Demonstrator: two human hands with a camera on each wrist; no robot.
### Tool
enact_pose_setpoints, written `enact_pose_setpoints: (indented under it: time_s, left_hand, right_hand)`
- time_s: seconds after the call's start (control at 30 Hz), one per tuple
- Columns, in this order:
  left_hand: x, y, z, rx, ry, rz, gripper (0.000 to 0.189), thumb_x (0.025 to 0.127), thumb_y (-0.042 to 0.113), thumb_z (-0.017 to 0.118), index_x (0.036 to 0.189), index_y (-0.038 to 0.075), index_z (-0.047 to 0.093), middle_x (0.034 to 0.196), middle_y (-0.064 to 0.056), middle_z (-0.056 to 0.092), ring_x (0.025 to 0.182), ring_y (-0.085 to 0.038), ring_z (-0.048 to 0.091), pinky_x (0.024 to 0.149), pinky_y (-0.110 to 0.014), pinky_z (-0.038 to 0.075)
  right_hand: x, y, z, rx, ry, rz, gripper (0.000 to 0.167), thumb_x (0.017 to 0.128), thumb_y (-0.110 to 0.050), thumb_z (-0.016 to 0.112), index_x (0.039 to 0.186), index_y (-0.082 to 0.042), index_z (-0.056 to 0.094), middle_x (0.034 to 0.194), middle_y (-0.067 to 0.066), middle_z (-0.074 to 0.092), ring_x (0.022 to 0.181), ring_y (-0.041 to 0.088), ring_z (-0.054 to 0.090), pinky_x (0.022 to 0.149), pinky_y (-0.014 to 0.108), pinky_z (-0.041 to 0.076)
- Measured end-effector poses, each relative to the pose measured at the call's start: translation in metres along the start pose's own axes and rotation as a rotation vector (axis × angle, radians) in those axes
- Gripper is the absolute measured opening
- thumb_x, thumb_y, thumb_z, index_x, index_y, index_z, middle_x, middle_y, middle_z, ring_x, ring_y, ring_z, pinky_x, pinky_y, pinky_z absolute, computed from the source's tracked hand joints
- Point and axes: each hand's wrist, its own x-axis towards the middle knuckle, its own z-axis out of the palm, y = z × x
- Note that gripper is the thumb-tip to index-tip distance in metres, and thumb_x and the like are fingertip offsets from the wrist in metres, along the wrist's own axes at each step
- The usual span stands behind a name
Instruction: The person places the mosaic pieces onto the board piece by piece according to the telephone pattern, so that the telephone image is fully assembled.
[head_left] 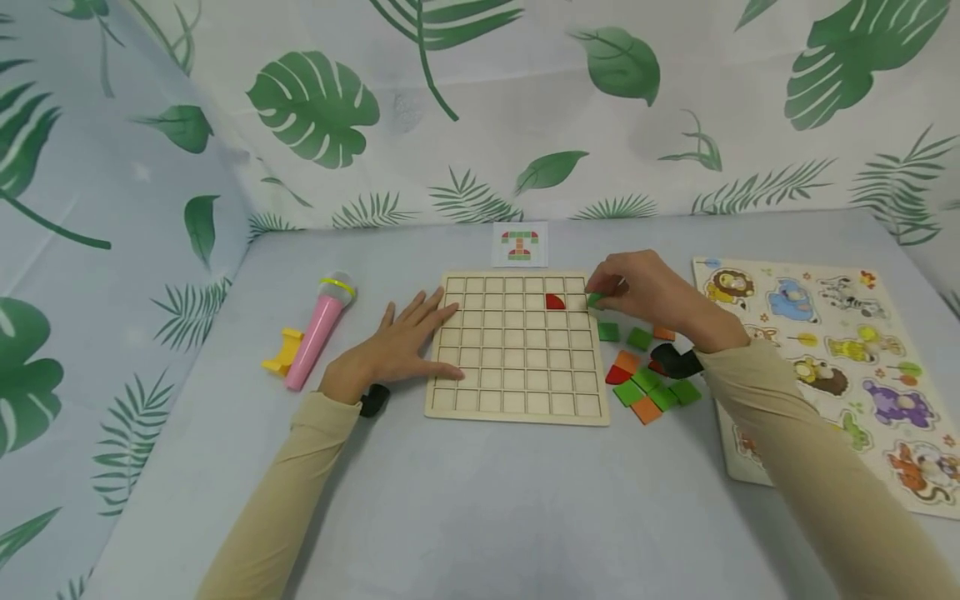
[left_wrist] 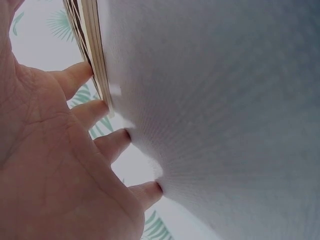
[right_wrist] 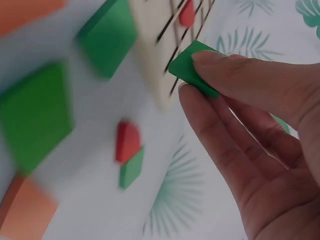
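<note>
A light wooden grid board lies on the table, with one red quarter-round tile in a cell of an upper row. My left hand rests at the board's left edge, fingers spread and the thumb lying over the lower cells. In the left wrist view its fingertips touch the board's side and the table. At the upper right corner my right hand pinches a green square tile between thumb and fingers, close to the board's edge. Loose green, orange and red tiles lie right of the board, partly under the right wrist.
A small card with a coloured T pattern lies behind the board. On the left are a pink toy microphone and a yellow plastic piece. An animal puzzle board covers the right side, partly beneath my right forearm.
</note>
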Motion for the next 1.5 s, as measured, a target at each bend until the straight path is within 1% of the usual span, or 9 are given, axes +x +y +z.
enact_pose_setpoints:
  time_s: [0.1, 0.27, 0.37, 0.47, 0.73, 0.83, 1.1, 1.33, 1.5]
  left_hand:
    - [0.0, 0.0, 0.0, -0.003, -0.004, 0.001, 0.107, 0.09, 0.06, 0.074, 0.17, 0.02, 0.015, 0.176, -0.005, -0.005, 0.161, -0.03, -0.009, 0.124, -0.064, -0.011]
    - [0.0, 0.0, 0.001, -0.01, -0.007, 0.013, 0.107, 0.09, 0.059, 0.075, 0.17, 0.021, 0.015, 0.176, -0.005, -0.005, 0.161, -0.03, -0.01, 0.123, -0.065, -0.011]
    - [0.0, 0.001, 0.002, -0.01, -0.011, 0.013, 0.107, 0.09, 0.059, 0.075, 0.17, 0.02, 0.014, 0.176, -0.005, -0.005, 0.161, -0.03, -0.01, 0.123, -0.064, -0.011]
    - [0.0, 0.001, 0.002, -0.009, -0.009, 0.009, 0.107, 0.09, 0.059, 0.075, 0.17, 0.02, 0.014, 0.176, -0.005, -0.005, 0.161, -0.03, -0.01, 0.123, -0.064, -0.011]
    - [0.0, 0.0, 0.002, 0.0, -0.006, 0.015, 0.108, 0.09, 0.059, 0.075, 0.17, 0.02, 0.014, 0.176, -0.005, -0.005, 0.161, -0.03, -0.01, 0.123, -0.065, -0.011]
    - [0.0, 0.0, 0.002, 0.006, -0.01, 0.015, 0.108, 0.09, 0.058, 0.076, 0.17, 0.02, 0.014, 0.176, -0.005, -0.006, 0.161, -0.03, -0.01, 0.123, -0.065, -0.012]
    - [0.005, 0.0, 0.002, 0.018, -0.012, 0.04, 0.108, 0.091, 0.058, 0.075, 0.17, 0.02, 0.014, 0.176, -0.005, -0.007, 0.161, -0.03, -0.01, 0.122, -0.066, -0.011]
    - [0.002, -0.002, 0.0, 0.009, -0.01, 0.023, 0.108, 0.09, 0.057, 0.076, 0.17, 0.02, 0.013, 0.176, -0.005, -0.007, 0.161, -0.029, -0.011, 0.122, -0.065, -0.012]
    - [0.0, -0.004, 0.0, 0.004, -0.002, 0.024, 0.108, 0.09, 0.058, 0.076, 0.17, 0.019, 0.014, 0.176, -0.005, -0.006, 0.161, -0.03, -0.011, 0.123, -0.065, -0.011]
  right_hand:
    - [0.01, -0.008, 0.005, 0.017, 0.011, -0.041, 0.015, 0.088, 0.011, 0.078, 0.102, 0.006, 0.075, 0.097, 0.015, 0.074, 0.09, 0.032, 0.073, 0.082, 0.048, 0.062]
    - [0.026, -0.019, 0.017, 0.04, 0.034, -0.082, 0.015, 0.089, 0.011, 0.077, 0.102, 0.006, 0.079, 0.095, 0.014, 0.072, 0.09, 0.031, 0.072, 0.084, 0.047, 0.061]
    - [0.033, -0.023, 0.025, 0.059, 0.054, -0.108, 0.016, 0.089, 0.011, 0.076, 0.103, 0.007, 0.079, 0.095, 0.015, 0.073, 0.091, 0.032, 0.071, 0.084, 0.046, 0.061]
    - [0.039, -0.025, 0.033, 0.074, 0.068, -0.115, 0.016, 0.09, 0.012, 0.075, 0.105, 0.009, 0.078, 0.097, 0.017, 0.074, 0.092, 0.033, 0.072, 0.083, 0.047, 0.061]
    - [0.047, -0.026, 0.041, 0.084, 0.053, -0.038, 0.016, 0.091, 0.013, 0.073, 0.105, 0.01, 0.078, 0.101, 0.021, 0.075, 0.095, 0.035, 0.072, 0.086, 0.047, 0.06]
    - [0.047, -0.024, 0.044, 0.08, 0.037, -0.015, 0.016, 0.091, 0.013, 0.072, 0.106, 0.009, 0.078, 0.102, 0.021, 0.075, 0.097, 0.036, 0.072, 0.087, 0.048, 0.06]
    - [0.045, -0.02, 0.044, 0.075, 0.001, 0.036, 0.018, 0.093, 0.012, 0.071, 0.108, 0.007, 0.079, 0.106, 0.021, 0.075, 0.1, 0.037, 0.071, 0.087, 0.048, 0.06]
    - [0.052, -0.021, 0.045, 0.053, -0.011, 0.021, 0.018, 0.093, 0.011, 0.071, 0.108, 0.007, 0.079, 0.106, 0.021, 0.075, 0.101, 0.037, 0.071, 0.088, 0.048, 0.059]
    - [0.056, -0.024, 0.045, 0.03, -0.018, 0.005, 0.016, 0.093, 0.01, 0.072, 0.107, 0.008, 0.079, 0.104, 0.021, 0.074, 0.097, 0.037, 0.071, 0.084, 0.047, 0.06]
